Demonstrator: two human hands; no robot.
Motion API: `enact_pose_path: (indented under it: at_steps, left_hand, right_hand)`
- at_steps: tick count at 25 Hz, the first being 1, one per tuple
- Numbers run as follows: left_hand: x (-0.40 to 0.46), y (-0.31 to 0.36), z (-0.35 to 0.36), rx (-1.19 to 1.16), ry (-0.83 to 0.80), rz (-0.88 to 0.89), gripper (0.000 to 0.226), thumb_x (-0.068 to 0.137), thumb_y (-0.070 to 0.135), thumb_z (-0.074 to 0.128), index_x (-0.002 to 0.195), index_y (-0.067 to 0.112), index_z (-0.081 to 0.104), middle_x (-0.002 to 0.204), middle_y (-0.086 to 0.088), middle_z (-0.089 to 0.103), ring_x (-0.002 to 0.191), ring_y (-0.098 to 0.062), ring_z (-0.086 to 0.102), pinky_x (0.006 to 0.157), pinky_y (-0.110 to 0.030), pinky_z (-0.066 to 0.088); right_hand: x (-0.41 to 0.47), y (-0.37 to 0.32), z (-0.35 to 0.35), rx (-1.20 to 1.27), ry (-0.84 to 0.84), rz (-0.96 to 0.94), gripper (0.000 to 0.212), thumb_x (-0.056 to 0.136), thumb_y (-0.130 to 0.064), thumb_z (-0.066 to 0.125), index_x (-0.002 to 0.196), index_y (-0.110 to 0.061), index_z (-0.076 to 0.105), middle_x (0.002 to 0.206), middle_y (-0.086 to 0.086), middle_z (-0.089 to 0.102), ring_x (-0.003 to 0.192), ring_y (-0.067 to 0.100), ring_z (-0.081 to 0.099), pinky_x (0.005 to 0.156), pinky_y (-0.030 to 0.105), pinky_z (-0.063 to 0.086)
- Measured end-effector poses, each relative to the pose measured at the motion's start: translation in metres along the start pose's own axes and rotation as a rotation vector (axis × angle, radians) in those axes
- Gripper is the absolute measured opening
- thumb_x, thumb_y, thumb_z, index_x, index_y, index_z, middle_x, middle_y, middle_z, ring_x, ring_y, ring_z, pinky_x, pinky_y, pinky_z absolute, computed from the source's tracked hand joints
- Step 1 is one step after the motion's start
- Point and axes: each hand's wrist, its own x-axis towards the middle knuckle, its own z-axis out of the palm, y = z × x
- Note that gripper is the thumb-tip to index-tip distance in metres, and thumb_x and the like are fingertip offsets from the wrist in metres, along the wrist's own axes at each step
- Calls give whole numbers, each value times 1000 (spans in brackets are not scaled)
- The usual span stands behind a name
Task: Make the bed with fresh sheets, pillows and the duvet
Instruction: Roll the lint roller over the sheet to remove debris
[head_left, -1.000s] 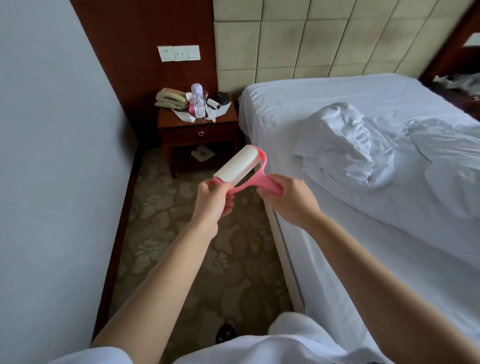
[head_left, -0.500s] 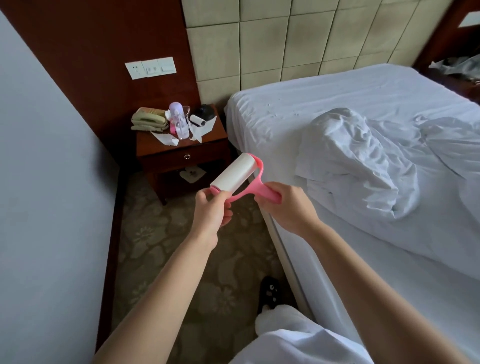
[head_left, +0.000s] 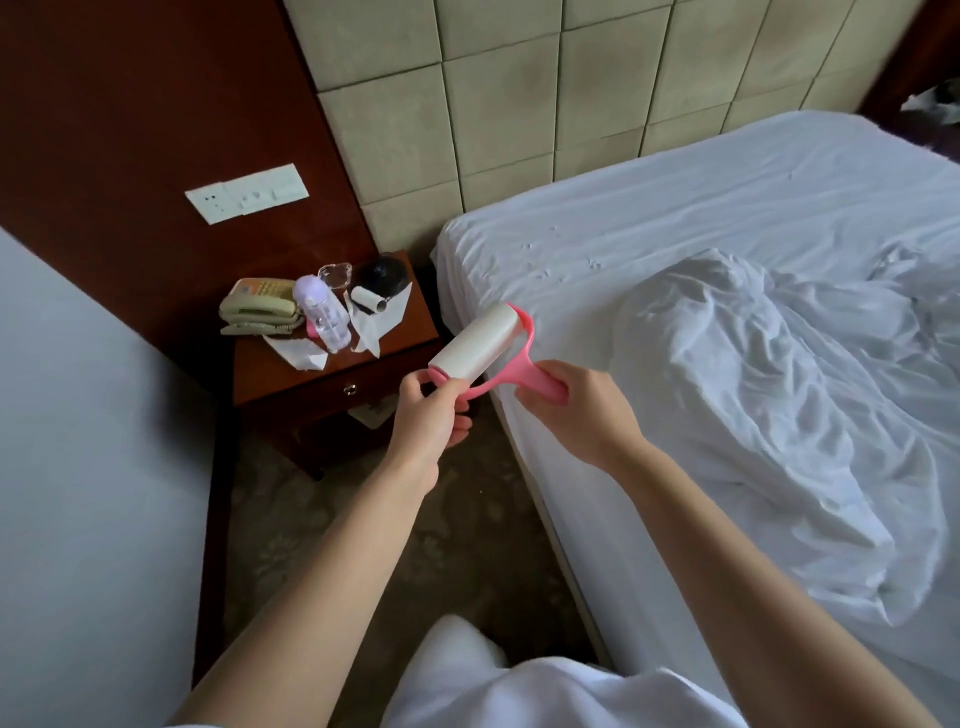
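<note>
I hold a pink lint roller with a white sticky roll over the floor beside the bed. My right hand grips its pink handle. My left hand pinches the near end of the roll. The bed carries a white fitted sheet, with small specks near the head end. A crumpled white duvet lies heaped on the bed's middle and right.
A dark wooden nightstand stands left of the bed with a phone, a clear bottle, a spare roll and paper scraps. A grey wall closes the left side. Patterned carpet runs between wall and bed.
I have stepped closer to the nightstand and the bed's head end. Both hands keep the same hold on the lint roller.
</note>
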Motion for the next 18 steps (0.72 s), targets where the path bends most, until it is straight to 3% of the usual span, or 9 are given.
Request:
enact_pose_path:
  at_steps: [12,18]
  left_hand:
    - [265,96,51,97,-211,-40,36,91,22,58,125,14,49,91,-8,63,72,-15,61,61,-23,51]
    - [339,122,90,147,-313,-128,26,91,17,55,117,10,52,79,-5,59,64,-14,56,64,-27,49]
  right_hand:
    - [243,-5,9,-78,84,209,18,88,-37,58,94,-20,64,69,-4,59,63,18,54,53,27,36]
    - [313,7,3,-113,93,355,20,89,-35,56,97,-18,64,73,-3,61,68,20,56,54,28,38]
